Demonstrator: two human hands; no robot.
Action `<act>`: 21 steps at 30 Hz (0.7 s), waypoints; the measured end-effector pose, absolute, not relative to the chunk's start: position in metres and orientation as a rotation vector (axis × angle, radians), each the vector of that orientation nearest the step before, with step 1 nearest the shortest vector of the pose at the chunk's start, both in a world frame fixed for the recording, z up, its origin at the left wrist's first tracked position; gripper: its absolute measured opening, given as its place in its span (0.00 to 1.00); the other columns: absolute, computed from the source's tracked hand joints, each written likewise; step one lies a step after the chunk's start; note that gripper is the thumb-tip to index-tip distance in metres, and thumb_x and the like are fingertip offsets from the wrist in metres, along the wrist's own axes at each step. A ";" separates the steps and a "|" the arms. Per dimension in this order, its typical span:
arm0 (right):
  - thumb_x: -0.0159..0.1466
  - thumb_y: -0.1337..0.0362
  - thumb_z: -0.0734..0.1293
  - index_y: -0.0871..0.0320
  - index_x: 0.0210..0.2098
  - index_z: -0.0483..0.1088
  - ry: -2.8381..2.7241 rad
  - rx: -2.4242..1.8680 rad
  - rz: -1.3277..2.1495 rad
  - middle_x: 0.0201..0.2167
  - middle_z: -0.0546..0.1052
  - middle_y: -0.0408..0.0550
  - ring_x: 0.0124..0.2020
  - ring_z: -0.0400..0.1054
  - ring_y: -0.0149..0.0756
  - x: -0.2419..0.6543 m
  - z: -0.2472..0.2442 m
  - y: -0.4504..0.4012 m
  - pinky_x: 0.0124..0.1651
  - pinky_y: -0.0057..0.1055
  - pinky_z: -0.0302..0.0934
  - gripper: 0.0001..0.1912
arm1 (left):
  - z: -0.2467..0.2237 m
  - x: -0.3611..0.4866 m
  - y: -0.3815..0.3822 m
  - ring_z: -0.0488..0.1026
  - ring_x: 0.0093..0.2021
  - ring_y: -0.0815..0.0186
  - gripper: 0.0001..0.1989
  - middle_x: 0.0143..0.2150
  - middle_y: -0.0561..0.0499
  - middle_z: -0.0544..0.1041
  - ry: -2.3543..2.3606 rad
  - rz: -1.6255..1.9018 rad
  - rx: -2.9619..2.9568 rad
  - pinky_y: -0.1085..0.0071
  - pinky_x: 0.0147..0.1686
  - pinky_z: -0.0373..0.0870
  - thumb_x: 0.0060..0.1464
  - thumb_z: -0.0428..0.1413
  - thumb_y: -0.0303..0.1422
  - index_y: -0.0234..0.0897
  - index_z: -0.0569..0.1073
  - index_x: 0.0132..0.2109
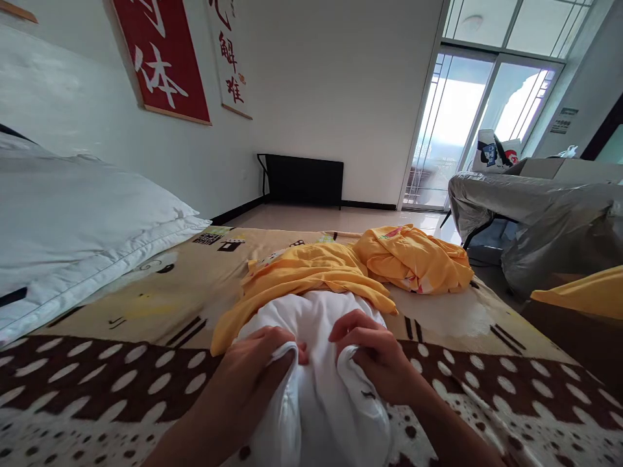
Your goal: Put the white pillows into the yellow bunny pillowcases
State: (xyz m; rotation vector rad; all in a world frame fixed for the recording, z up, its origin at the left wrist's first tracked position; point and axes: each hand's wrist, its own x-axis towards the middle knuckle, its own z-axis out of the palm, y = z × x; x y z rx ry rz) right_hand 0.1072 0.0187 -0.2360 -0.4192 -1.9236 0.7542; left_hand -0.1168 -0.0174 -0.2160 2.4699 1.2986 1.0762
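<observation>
A soft white pillow [316, 318] lies lengthwise in front of me, bunched into folds. My left hand [265, 363] grips its left edge, thumb and fingers closed on the seam. On the opposite edge, my right hand [367, 350] pinches the white fabric with curled fingers. Yellow cloth, which looks like a pillowcase [311, 263], covers the pillow's far end and spreads out to the left. How far the pillow reaches under it is hidden. A second crumpled yellow cloth [418, 259] with a floral print lies just beyond, to the right.
Beneath everything is a bed with a beige and brown patterned blanket [146, 305]. White pillows [87, 214] are stacked at the left. A plastic-covered table [535, 194] holding bags and boxes stands at the right, and more yellow fabric [584, 292] lies at the right edge.
</observation>
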 end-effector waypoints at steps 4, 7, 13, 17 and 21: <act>0.63 0.67 0.59 0.58 0.31 0.72 -1.941 -0.473 0.902 0.31 0.77 0.47 0.33 0.70 0.32 0.099 -0.243 0.017 0.40 0.28 0.63 0.11 | -0.218 -0.110 -0.014 0.70 0.29 0.70 0.14 0.28 0.55 0.74 1.245 0.759 2.485 0.76 0.32 0.67 0.62 0.43 0.35 0.39 0.68 0.31; 0.63 0.65 0.60 0.59 0.29 0.73 -1.982 -0.596 0.873 0.20 0.70 0.40 0.22 0.62 0.26 0.089 -0.253 0.015 0.31 0.23 0.59 0.11 | -0.224 -0.100 -0.018 0.70 0.30 0.68 0.11 0.28 0.54 0.73 1.251 0.834 2.514 0.74 0.32 0.66 0.59 0.44 0.32 0.39 0.68 0.31; 0.64 0.63 0.60 0.59 0.29 0.73 -2.069 -0.719 0.792 0.17 0.62 0.37 0.20 0.55 0.24 0.082 -0.258 0.011 0.27 0.21 0.53 0.12 | -0.234 -0.092 -0.038 0.71 0.32 0.66 0.13 0.29 0.52 0.74 1.336 1.228 2.507 0.73 0.34 0.68 0.59 0.42 0.32 0.40 0.68 0.31; 0.65 0.63 0.59 0.57 0.30 0.72 -2.109 -0.701 0.696 0.19 0.69 0.40 0.23 0.61 0.27 0.082 -0.257 0.007 0.31 0.23 0.56 0.13 | -0.236 -0.091 -0.035 0.70 0.25 0.67 0.13 0.25 0.54 0.74 1.377 1.116 2.479 0.74 0.25 0.65 0.57 0.49 0.43 0.40 0.70 0.32; 0.63 0.65 0.59 0.57 0.28 0.70 -2.121 -0.667 0.524 0.19 0.70 0.42 0.24 0.63 0.30 0.079 -0.258 0.006 0.31 0.26 0.58 0.11 | -0.236 -0.088 -0.026 0.66 0.20 0.71 0.16 0.20 0.56 0.69 1.355 0.939 2.401 0.75 0.22 0.59 0.59 0.50 0.41 0.38 0.68 0.27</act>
